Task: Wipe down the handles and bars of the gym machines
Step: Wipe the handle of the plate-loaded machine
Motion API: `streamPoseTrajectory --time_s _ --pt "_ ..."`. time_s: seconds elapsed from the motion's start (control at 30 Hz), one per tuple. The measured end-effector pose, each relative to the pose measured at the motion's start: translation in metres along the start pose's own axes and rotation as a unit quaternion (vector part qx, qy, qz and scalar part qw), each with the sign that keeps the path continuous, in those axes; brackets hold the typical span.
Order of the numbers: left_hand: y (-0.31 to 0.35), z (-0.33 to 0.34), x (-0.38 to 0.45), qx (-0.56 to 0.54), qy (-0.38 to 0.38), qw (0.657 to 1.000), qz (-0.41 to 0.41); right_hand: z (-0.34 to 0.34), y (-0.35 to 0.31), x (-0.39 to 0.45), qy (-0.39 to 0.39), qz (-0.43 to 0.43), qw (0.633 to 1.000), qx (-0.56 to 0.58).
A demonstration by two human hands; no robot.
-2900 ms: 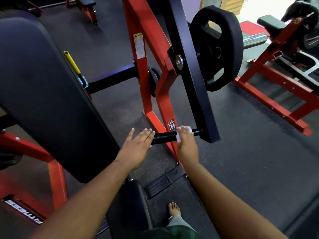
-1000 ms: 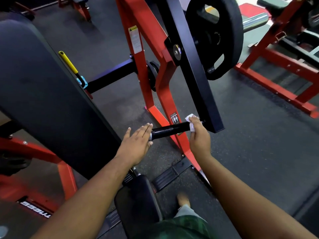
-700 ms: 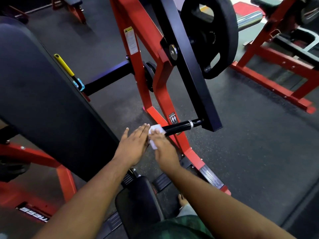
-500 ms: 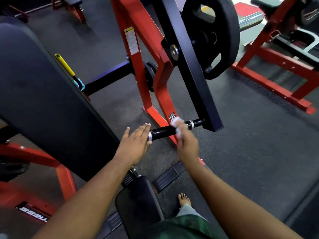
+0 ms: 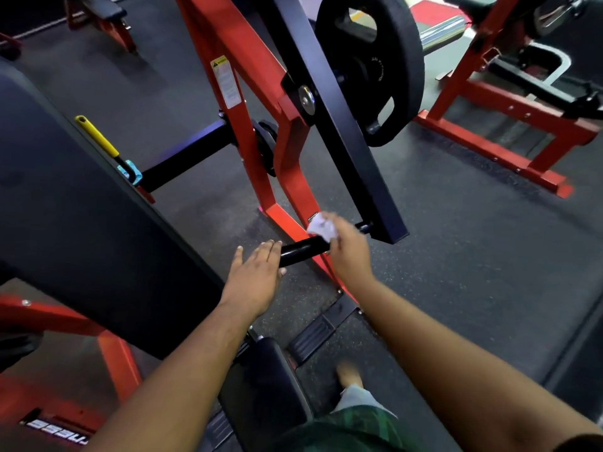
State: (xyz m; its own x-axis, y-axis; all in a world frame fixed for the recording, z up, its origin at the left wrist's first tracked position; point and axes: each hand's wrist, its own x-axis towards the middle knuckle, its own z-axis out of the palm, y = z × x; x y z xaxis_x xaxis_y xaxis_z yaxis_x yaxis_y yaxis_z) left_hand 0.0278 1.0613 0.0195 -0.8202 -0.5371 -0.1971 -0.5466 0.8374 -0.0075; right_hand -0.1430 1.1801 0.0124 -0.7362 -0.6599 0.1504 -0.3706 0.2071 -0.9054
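Handle (image 5: 301,251) end against flat left hand (image 5: 256,278)

Head view looks steeply down, close over the handle (image 5: 305,251).

Surface: dark speckled rubber gym floor (image 5: 456,256) | Standing on it: red machine frame (image 5: 287,177), its base foot just beside a black ribbed foot plate (image 5: 321,331) | Right rear: second red machine base (image 5: 496,148) | Near edge: a bare foot (image 5: 349,373) | Far left: red bench frame (image 5: 107,24).
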Motion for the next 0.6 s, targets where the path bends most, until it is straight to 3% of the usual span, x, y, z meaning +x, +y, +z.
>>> streamPoseTrajectory --time_s 0.07,0.13,0.2,0.4,0.47,0.53,0.6 --pt "0.001 0.001 0.000 -0.006 0.003 1.000 -0.006 -0.015 0.014 0.032 -0.052 0.021 0.984 -0.167" --pt "0.001 0.002 -0.003 -0.017 0.004 1.000 -0.010 -0.011 0.021 0.046 -0.179 0.057 0.924 -0.333" --pt "-0.002 0.004 -0.006 -0.030 0.010 0.999 -0.011 0.003 0.013 0.040 -0.220 0.051 0.903 -0.366" --pt "-0.019 0.009 -0.015 -0.067 0.039 0.996 -0.035 0.062 -0.042 -0.012 -0.203 -0.055 0.957 -0.201" --pt "-0.023 0.006 -0.017 -0.072 0.037 0.996 -0.044 0.066 -0.041 -0.026 -0.183 -0.035 0.979 -0.076" --pt "-0.024 0.002 -0.017 -0.069 0.036 0.996 -0.040 0.056 -0.031 -0.040 -0.110 0.013 0.988 0.104" --pt "-0.021 -0.001 -0.014 -0.057 0.031 0.998 -0.019 0.038 -0.014 -0.049 -0.005 0.070 0.975 0.212"
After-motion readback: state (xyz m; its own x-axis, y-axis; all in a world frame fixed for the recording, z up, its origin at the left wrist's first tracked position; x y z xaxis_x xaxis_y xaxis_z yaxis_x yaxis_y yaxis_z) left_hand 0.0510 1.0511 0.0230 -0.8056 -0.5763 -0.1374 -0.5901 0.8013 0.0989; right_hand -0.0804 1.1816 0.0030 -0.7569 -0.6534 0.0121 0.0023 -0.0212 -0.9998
